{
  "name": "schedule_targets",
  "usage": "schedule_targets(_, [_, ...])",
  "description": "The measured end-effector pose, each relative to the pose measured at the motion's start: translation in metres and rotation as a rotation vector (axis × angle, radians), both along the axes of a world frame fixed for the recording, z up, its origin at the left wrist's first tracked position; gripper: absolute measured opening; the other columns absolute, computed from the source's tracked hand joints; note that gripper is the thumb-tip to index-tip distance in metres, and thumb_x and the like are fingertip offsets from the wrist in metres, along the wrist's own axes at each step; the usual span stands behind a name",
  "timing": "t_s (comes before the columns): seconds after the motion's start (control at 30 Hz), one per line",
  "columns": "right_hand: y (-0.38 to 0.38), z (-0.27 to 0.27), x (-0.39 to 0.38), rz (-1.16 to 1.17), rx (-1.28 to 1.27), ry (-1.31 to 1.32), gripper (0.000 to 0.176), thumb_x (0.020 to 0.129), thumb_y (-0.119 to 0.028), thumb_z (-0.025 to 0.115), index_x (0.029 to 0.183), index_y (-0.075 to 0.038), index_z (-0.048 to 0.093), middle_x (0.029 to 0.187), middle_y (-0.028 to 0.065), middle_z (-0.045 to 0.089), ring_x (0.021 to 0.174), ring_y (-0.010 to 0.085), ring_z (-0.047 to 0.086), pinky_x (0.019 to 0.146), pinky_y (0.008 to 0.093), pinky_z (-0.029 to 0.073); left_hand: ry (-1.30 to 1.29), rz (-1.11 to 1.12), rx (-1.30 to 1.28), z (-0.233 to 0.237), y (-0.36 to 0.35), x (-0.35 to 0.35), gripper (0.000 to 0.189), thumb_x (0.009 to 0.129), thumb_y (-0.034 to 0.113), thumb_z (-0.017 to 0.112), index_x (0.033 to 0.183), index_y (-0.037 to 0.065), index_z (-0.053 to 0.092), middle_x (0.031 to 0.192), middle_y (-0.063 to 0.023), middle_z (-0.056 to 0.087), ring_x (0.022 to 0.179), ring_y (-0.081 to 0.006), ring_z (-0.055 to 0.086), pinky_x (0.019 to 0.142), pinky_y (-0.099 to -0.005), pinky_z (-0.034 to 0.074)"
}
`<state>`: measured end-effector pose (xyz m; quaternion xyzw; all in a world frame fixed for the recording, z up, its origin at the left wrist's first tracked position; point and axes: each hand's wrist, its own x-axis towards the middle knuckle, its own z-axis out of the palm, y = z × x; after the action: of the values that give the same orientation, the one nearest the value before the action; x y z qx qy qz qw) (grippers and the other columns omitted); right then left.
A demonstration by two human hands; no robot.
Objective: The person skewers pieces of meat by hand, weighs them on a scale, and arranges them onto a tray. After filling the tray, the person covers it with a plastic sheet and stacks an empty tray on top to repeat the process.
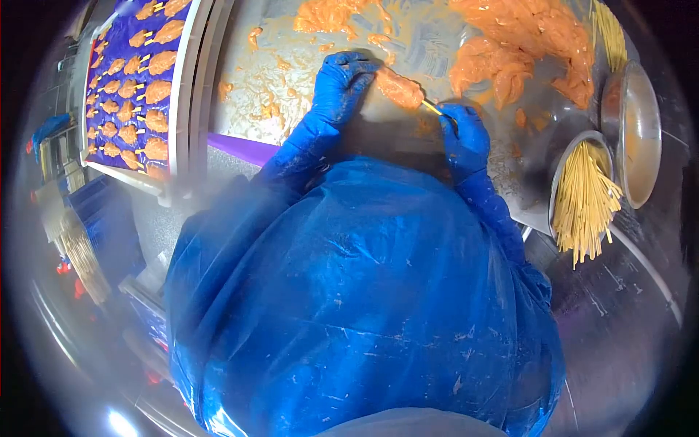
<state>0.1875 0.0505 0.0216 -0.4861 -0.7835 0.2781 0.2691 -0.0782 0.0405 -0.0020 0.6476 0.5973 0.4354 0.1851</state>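
Between my two blue-gloved hands, over the metal table, is a skewer of orange marinated raw meat (400,89). At its upper-left end, the bent fingers of my left hand (340,86) grip the meat. My right hand (464,135) pinches the bare yellowish stick (431,107) at the other end. The skewer slants down from left to right. A large heap of the same orange meat (502,62) lies beyond my right hand, and a smaller pile (328,16) lies beyond my left.
At the left, a tray lined in purple (149,44) carries rows of finished skewers, its white rim (191,95) facing the table. Sticks (586,200) fill a metal container at the right, beside a tilted metal bowl (642,138). More sticks (610,33) lie at the far right.
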Motion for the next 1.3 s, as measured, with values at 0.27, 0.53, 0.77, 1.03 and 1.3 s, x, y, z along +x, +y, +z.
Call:
schedule_targets(0.27, [-0.008, 0.003, -0.004, 0.034, -0.026, 0.027, 0.017, 0.084, -0.003, 0.064, 0.100, -0.009, 0.065, 0.093, 0.0119, 0.064, 0.084, 0.0265, 0.064, 0.073, 0.0335, 0.051, 0.102, -0.048, -0.023, -0.002, 0.005, 0.004, 0.021, 0.078, 0.006, 0.068, 0.098, 0.010, 0.072, 0.106, -0.0114, 0.067, 0.102, -0.0310, 0.060, 0.093, -0.0386, 0.046])
schedule_targets(0.53, [-0.008, 0.013, -0.017, 0.038, -0.062, 0.031, 0.013, 0.084, -0.003, 0.064, 0.096, -0.008, 0.063, 0.087, 0.0121, 0.063, 0.077, 0.0291, 0.063, 0.068, 0.0342, 0.050, 0.201, -0.015, 0.012, -0.005, 0.006, 0.006, 0.020, 0.077, 0.009, 0.070, 0.096, 0.013, 0.073, 0.101, -0.0106, 0.065, 0.098, -0.0330, 0.057, 0.088, -0.0408, 0.047])
schedule_targets(0.77, [0.001, -0.007, -0.014, 0.004, -0.128, 0.149, 0.010, 0.084, -0.009, 0.064, 0.094, -0.007, 0.063, 0.085, 0.0145, 0.061, 0.079, 0.0298, 0.063, 0.072, 0.0379, 0.049, 0.621, -0.120, 0.009, 0.031, -0.004, 0.024, 0.061, 0.079, 0.022, 0.068, 0.137, 0.016, 0.051, 0.141, -0.0169, 0.046, 0.130, -0.0373, 0.042, 0.109, -0.0476, 0.032])
schedule_targets(1.03, [0.005, -0.008, -0.016, 0.024, -0.160, 0.134, 0.008, 0.084, -0.005, 0.066, 0.092, -0.004, 0.064, 0.082, 0.0112, 0.062, 0.074, 0.0210, 0.062, 0.069, 0.0317, 0.049, 0.496, -0.313, -0.162, 0.019, -0.014, 0.050, 0.084, 0.079, 0.035, 0.067, 0.149, 0.007, 0.029, 0.152, -0.0191, 0.031, 0.141, -0.0371, 0.027, 0.116, -0.0500, 0.020])
schedule_targets(1.3, [0.009, -0.006, -0.010, 0.028, -0.327, 0.304, 0.010, 0.085, -0.006, 0.067, 0.094, -0.003, 0.065, 0.080, 0.0048, 0.064, 0.070, 0.0146, 0.060, 0.065, 0.0287, 0.050, 0.493, -0.546, -0.062, 0.010, -0.012, 0.055, 0.087, 0.081, 0.040, 0.066, 0.149, 0.003, 0.027, 0.154, -0.0210, 0.027, 0.143, -0.0377, 0.023, 0.118, -0.0501, 0.016])
